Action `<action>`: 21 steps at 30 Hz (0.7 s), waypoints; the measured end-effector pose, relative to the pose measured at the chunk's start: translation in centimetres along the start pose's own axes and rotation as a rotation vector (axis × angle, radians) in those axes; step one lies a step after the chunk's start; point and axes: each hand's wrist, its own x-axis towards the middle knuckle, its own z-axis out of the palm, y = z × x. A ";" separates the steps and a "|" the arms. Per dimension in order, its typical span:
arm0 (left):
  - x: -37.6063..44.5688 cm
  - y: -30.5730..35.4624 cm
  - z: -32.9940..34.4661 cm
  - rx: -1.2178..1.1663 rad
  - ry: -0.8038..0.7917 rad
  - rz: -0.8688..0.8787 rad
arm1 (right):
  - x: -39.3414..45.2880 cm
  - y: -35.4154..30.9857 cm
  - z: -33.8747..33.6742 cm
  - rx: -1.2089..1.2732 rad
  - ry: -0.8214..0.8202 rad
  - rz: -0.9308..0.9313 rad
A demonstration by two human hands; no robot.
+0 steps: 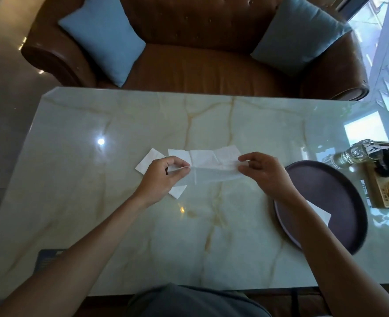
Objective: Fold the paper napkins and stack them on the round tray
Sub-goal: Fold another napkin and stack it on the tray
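Napkin [211,164] lies stretched crosswise just left of the round tray [339,195] on the desk [120,133]; my left hand [163,173] and right hand [264,171] each pinch an end, right nearer the tray.

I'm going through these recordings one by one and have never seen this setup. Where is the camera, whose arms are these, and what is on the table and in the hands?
There is no machine here. One wide-angle camera sits on a person's head and looks down, so the two bare arms are the wearer's own. The left hand and the right hand each pinch one end of an opened napkin, stretched flat over a marble table. Under the left hand lie more small napkins. To the right is a dark round tray with one folded napkin on it, partly hidden by the right forearm. Beyond the tray stands a glass bottle. Behind the table is a brown sofa with blue cushions.
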 end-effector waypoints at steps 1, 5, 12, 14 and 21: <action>-0.1 0.1 -0.1 0.034 0.012 0.008 | 0.1 0.0 0.0 -0.015 0.026 0.008; -0.2 0.4 -0.6 0.099 0.036 0.061 | 0.2 -0.1 -0.1 -0.073 0.080 -0.004; -0.7 1.1 -1.6 0.107 -0.120 0.040 | -0.3 -1.3 0.1 0.004 -0.016 -0.055; -0.4 1.4 -1.7 -0.007 -0.300 -0.025 | -0.3 -1.9 -0.1 0.065 -0.091 -0.057; 0.7 2.1 2.2 0.134 -0.474 -0.002 | 0.4 -2.7 -0.7 -0.005 -0.260 -0.048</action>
